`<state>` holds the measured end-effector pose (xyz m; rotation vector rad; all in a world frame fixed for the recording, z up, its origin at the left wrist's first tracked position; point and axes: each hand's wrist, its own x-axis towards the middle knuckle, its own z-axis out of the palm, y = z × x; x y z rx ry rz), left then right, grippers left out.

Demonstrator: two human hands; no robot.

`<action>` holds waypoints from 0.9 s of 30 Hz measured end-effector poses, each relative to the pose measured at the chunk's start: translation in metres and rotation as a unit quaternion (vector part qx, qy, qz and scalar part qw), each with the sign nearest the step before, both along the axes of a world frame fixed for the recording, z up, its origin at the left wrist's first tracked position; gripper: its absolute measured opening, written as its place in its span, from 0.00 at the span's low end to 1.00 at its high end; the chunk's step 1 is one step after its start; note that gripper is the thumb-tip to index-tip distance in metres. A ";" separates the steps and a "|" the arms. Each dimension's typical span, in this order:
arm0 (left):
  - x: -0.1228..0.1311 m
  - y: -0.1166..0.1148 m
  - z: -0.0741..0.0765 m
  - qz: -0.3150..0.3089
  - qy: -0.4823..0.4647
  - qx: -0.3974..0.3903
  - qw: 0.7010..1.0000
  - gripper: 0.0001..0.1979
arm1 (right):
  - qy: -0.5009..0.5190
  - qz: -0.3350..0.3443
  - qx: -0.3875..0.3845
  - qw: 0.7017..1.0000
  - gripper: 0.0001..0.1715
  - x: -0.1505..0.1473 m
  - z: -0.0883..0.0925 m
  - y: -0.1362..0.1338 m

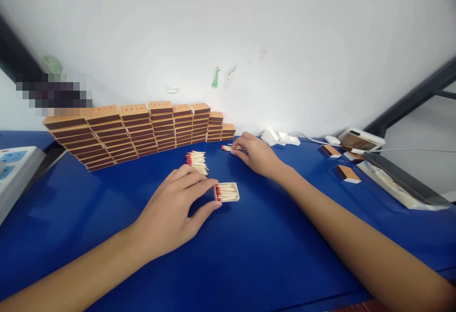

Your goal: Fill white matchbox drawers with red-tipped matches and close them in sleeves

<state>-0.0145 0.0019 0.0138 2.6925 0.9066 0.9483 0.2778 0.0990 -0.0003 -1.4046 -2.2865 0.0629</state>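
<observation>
Between thumb and fingers, my left hand grips a small white matchbox tray by its left end. Red-headed matches lie inside it, heads toward my left hand. Just behind that hand, a loose pile of matches rests on the blue table. Farther back, my right hand has its thumb and fingers closed on a few matches, whose red heads stick out to the left.
Stacked matchboxes line the wall from the left, dropping lower toward the middle. White folded pieces lie behind my right hand. At right are single matchboxes, a phone, a cable and a dark tablet. A power strip stands far left.
</observation>
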 end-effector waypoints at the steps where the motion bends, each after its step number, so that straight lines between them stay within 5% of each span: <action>1: 0.000 0.000 0.000 0.001 0.001 -0.001 1.000 0.15 | -0.001 0.002 0.002 1.000 0.04 0.000 -0.001 0.000; 19: -0.001 0.006 0.006 0.020 -0.021 0.002 1.000 0.14 | -0.015 0.004 -0.020 1.000 0.05 -0.005 -0.002 0.002; 27: -0.004 0.013 0.007 0.061 -0.023 0.030 0.997 0.14 | 0.047 0.062 -0.008 0.997 0.04 -0.015 0.026 -0.036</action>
